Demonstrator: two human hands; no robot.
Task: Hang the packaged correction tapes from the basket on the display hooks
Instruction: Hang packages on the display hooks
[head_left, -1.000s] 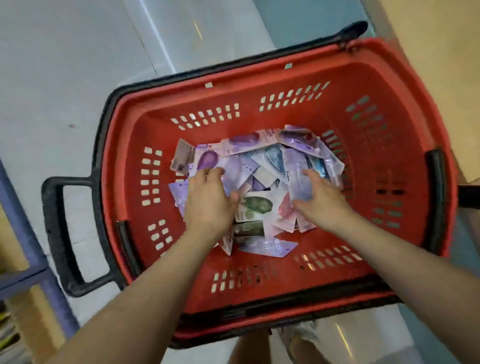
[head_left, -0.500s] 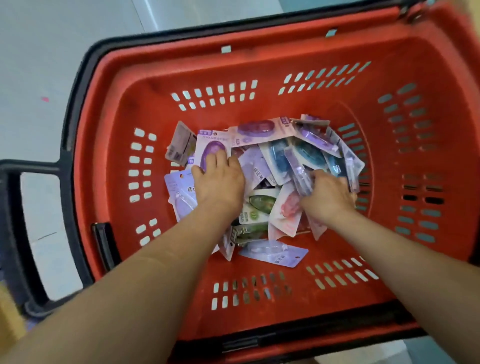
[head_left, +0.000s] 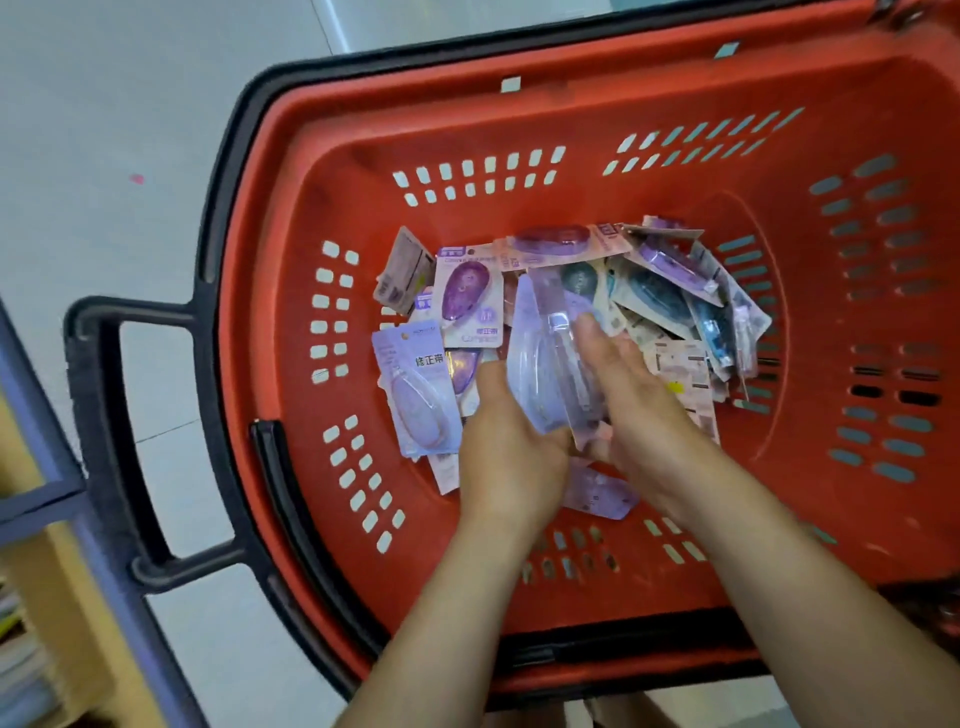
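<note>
A red basket (head_left: 649, 130) with a black rim holds a heap of packaged correction tapes (head_left: 665, 301) in purple, blue and pink. Both my hands are down inside it. My left hand (head_left: 506, 452) and my right hand (head_left: 634, 384) hold a small stack of pale purple packets (head_left: 545, 364) upright between them, lifted a little off the heap. My left fingers curl under the stack's lower edge; my right fingers lie along its far side. Another purple packet (head_left: 415, 387) lies flat just left of my left hand. No display hooks are in view.
The basket's black side handle (head_left: 109, 431) sticks out to the left over a pale tiled floor (head_left: 130, 104). A blue shelf frame (head_left: 47, 488) with stacked goods stands at the lower left edge.
My hands were spread flat on the heap, sorting through it. They have since come together and raised a stack of purple packets. The view has shifted so the basket sits further right.
</note>
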